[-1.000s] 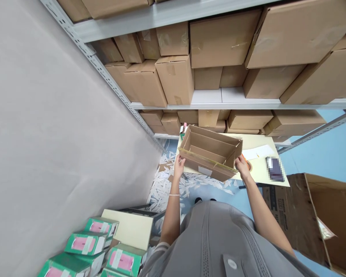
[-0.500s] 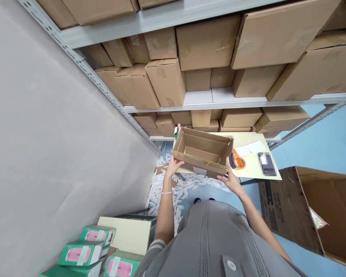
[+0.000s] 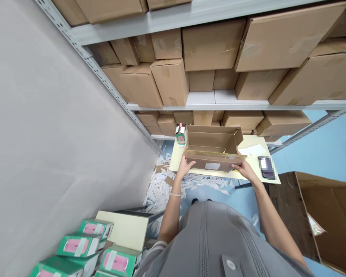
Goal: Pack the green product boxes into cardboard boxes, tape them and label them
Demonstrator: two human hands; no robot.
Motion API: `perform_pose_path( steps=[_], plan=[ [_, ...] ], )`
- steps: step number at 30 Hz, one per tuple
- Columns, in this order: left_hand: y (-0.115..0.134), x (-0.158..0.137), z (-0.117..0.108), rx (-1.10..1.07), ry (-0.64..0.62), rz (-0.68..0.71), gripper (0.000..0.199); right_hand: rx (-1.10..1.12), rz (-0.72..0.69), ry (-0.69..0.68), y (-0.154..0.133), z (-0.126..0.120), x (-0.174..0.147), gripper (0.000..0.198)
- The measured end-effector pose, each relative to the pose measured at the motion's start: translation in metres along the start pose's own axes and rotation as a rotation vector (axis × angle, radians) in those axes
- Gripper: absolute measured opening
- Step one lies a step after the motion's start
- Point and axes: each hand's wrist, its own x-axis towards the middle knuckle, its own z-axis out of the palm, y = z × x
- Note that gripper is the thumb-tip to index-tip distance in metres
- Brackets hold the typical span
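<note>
An open-topped cardboard box (image 3: 198,160) with a white label on its near side is held between my two hands over the small pale table (image 3: 177,158). My left hand (image 3: 185,167) is closed on the box's near left corner, thumb along the front. At the near right corner, my right hand (image 3: 246,170) grips it the same way. The inside of the box shows bare cardboard walls. Just left of it on the table stands a small green box (image 3: 180,136) with something pink sticking out of its top.
A dark, pixelated item (image 3: 266,167) and white paper (image 3: 252,151) lie on the table's right side. Shelving with cardboard boxes (image 3: 213,44) rises ahead. A large open carton (image 3: 286,207) stands at right. Green boxes (image 3: 118,261) are stacked lower left; paper shreds (image 3: 158,188) litter the floor.
Both hands have shifted the cardboard box to the right and levelled it. The small green box has come into fuller view, while the orange tape tool is now hidden behind the box.
</note>
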Motion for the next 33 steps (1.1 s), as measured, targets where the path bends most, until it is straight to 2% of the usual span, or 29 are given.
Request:
perform_pose_path(
  steps=[4, 7, 10, 18, 25, 33],
  plan=[
    [-0.010, 0.000, 0.008, 0.002, -0.008, -0.004, 0.097, 0.159, 0.136, 0.042, 0.009, -0.002, 0.003, 0.076],
    [-0.010, 0.001, 0.007, 0.034, -0.004, 0.004, 0.098, 0.203, 0.159, 0.049, 0.011, -0.001, 0.005, 0.073],
    [-0.002, 0.002, 0.002, 0.090, 0.000, 0.035, 0.093, 0.195, 0.127, 0.063, 0.008, -0.002, 0.005, 0.076],
    [0.038, 0.001, -0.002, 0.194, -0.009, 0.154, 0.086, 0.054, -0.042, 0.109, -0.017, -0.014, 0.002, 0.107],
    [0.058, 0.001, -0.002, 0.227, -0.029, 0.142, 0.084, -0.030, -0.107, 0.070, -0.046, -0.023, 0.006, 0.114],
    [0.064, 0.001, -0.005, 0.309, -0.093, 0.201, 0.080, -0.097, -0.099, -0.032, -0.058, -0.037, 0.002, 0.105]
  ],
)
